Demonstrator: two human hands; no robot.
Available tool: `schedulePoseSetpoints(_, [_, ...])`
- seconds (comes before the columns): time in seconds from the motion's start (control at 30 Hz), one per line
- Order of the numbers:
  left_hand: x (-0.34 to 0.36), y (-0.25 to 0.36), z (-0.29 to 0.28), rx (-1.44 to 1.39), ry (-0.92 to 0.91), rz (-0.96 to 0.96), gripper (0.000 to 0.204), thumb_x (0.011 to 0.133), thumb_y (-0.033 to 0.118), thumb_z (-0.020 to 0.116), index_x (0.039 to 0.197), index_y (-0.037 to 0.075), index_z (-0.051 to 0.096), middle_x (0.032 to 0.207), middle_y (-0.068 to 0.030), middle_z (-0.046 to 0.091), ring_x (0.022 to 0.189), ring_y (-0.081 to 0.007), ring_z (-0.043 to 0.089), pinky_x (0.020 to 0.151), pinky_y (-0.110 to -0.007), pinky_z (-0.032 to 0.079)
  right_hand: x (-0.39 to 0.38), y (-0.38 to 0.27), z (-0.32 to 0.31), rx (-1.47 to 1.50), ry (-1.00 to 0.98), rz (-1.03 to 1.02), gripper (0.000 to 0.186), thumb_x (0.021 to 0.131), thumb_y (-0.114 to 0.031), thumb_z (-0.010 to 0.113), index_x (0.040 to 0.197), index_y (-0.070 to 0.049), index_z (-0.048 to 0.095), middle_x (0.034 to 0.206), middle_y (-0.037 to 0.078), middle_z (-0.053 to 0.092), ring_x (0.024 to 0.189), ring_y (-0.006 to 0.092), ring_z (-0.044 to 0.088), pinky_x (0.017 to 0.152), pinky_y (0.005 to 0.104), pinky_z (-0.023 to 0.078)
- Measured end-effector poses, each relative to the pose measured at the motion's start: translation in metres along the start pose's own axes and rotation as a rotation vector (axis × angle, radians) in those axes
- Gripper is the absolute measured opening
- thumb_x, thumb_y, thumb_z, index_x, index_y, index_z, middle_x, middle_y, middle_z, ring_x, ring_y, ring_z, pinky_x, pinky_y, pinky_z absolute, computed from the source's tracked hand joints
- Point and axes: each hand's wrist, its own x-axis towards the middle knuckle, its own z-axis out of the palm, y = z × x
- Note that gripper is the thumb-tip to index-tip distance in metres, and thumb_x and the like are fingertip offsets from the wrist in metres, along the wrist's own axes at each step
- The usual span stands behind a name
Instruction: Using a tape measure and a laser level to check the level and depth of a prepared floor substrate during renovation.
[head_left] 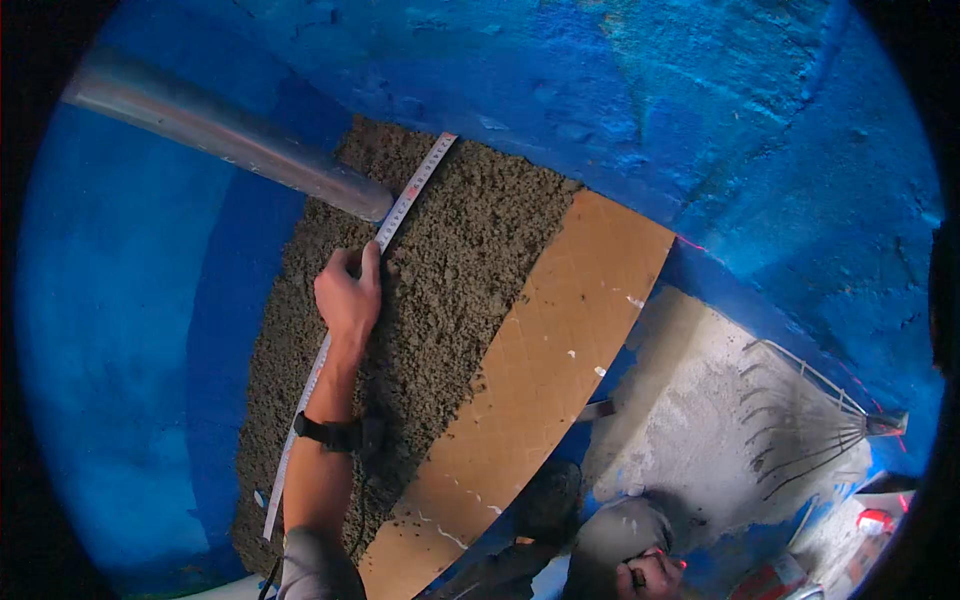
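My left hand (349,295) is closed on a long white measuring strip (423,185) with printed graduations, pinching it between thumb and fingers. The strip lies diagonally across a bed of rough grey-brown mortar (450,280); its lower part runs along beside my forearm, which wears a dark wristband (340,433). Just left of the strip, the end of a metal pipe (240,150) stands over the mortar. At the lower edge my right hand (652,577) rests by my knee (625,530) with its fingers curled. A red glow shows at them; what they hold is too small to make out.
A tan board (540,340) with faint grid lines borders the mortar on its right. Blue-painted walls (760,130) rise around it. At right, a wire rake head (810,420) lies over pale, rough floor (690,400). Red-and-white items (875,520) sit at lower right.
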Motion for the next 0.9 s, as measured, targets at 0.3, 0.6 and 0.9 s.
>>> schedulePoseSetpoints(0.3, [0.003, 0.005, 0.006, 0.090, 0.037, -0.051, 0.053, 0.090, 0.051, 0.069, 0.088, -0.001, 0.072, 0.084, -0.0244, 0.072, 0.083, -0.0419, 0.071, 0.078, -0.048, 0.054, 0.005, -0.004, -0.004, -0.027, 0.003, 0.008, 0.013, 0.092, -0.021, 0.074, 0.094, -0.012, 0.065, 0.074, 0.015, 0.061, 0.061, 0.0364, 0.061, 0.057, 0.0490, 0.050])
schedulePoseSetpoints(0.6, [0.003, 0.001, 0.012, 0.106, 0.093, -0.056, 0.057, 0.089, 0.055, 0.068, 0.083, -0.001, 0.069, 0.080, -0.0236, 0.070, 0.078, -0.0416, 0.070, 0.076, -0.049, 0.053, 0.007, -0.006, -0.006, -0.045, 0.001, -0.021, 0.014, 0.091, -0.022, 0.075, 0.094, -0.012, 0.066, 0.074, 0.014, 0.061, 0.061, 0.0371, 0.062, 0.057, 0.0494, 0.050])
schedulePoseSetpoints(0.9, [0.006, 0.011, 0.010, 0.129, 0.078, -0.100, 0.060, 0.088, 0.058, 0.066, 0.083, -0.001, 0.070, 0.081, -0.0241, 0.071, 0.082, -0.0422, 0.070, 0.079, -0.050, 0.053, 0.006, -0.005, -0.004, -0.030, 0.022, -0.033, 0.013, 0.090, -0.019, 0.075, 0.093, -0.010, 0.066, 0.074, 0.015, 0.059, 0.059, 0.0363, 0.059, 0.054, 0.0476, 0.049])
